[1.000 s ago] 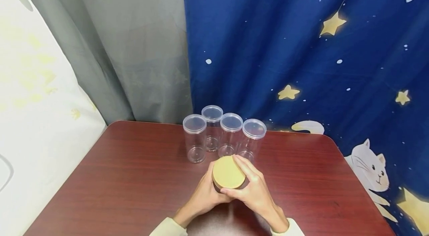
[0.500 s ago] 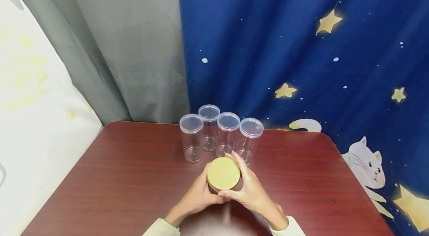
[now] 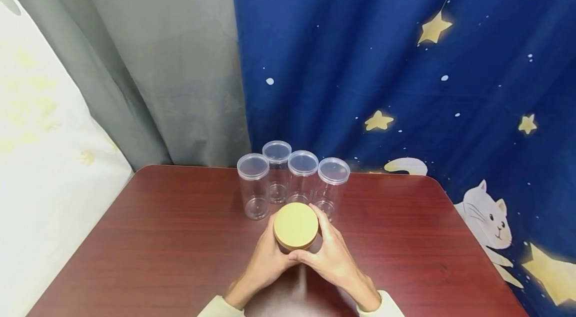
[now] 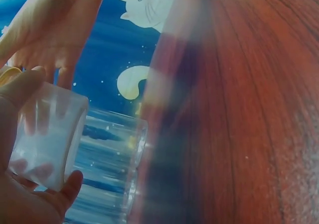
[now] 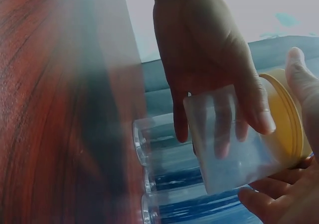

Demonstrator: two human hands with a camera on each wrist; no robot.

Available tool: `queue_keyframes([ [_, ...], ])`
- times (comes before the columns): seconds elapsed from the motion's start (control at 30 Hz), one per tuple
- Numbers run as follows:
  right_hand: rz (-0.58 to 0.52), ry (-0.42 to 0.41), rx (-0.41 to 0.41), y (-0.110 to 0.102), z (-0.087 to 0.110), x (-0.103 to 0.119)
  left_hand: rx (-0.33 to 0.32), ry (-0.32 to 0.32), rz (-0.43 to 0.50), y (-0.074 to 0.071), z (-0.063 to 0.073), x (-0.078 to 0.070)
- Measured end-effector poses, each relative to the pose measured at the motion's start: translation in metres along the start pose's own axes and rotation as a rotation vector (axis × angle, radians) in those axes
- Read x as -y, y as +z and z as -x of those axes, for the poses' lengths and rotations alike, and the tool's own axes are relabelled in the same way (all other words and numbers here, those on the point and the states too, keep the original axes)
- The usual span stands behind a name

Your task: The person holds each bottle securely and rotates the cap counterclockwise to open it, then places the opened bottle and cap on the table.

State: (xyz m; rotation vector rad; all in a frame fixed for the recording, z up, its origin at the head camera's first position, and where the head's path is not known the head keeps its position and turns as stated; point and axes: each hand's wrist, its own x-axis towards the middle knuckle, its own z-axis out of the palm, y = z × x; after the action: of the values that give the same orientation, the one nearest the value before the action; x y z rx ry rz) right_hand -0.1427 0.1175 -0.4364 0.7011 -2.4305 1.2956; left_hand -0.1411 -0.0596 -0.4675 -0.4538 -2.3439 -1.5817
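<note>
A frosted jar (image 5: 224,149) with a yellow lid (image 3: 295,225) is held up between both hands over the table. My left hand (image 3: 263,262) grips the jar's body, its thumb on one side and fingers round the other, as the right wrist view shows. My right hand (image 3: 335,262) curves round the lid, thumb at the near side and fingers at the far right side. In the left wrist view the jar's base faces the tabletop, and the lid is mostly hidden behind the left thumb (image 4: 22,87).
Just beyond the hands, several clear jars with translucent lids stand close together, among them a leftmost jar (image 3: 256,189) and a rightmost jar (image 3: 330,189). The dark red wooden table (image 3: 180,237) ends at a blue star-patterned curtain (image 3: 360,57) and a grey curtain (image 3: 180,57).
The right fingers have slid off the lid's top to its side, so more of the lid shows. Jar and hands moved slightly left in the view, which itself turned a little right.
</note>
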Motion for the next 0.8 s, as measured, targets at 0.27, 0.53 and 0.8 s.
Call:
queue_keyframes([
  [0.27,-0.002,-0.005,-0.037,0.0029,0.0006,0.0032,0.009,0.039,-0.027,0.0004,0.0030,-0.0013],
  [0.53,0.002,0.035,-0.064,0.0039,0.0008,0.0069,0.036,0.087,-0.036,-0.0005,0.0036,-0.0010],
  [0.8,-0.012,0.027,-0.055,0.0012,0.0001,0.0048,0.138,0.037,0.027,-0.0089,-0.0013,-0.0030],
])
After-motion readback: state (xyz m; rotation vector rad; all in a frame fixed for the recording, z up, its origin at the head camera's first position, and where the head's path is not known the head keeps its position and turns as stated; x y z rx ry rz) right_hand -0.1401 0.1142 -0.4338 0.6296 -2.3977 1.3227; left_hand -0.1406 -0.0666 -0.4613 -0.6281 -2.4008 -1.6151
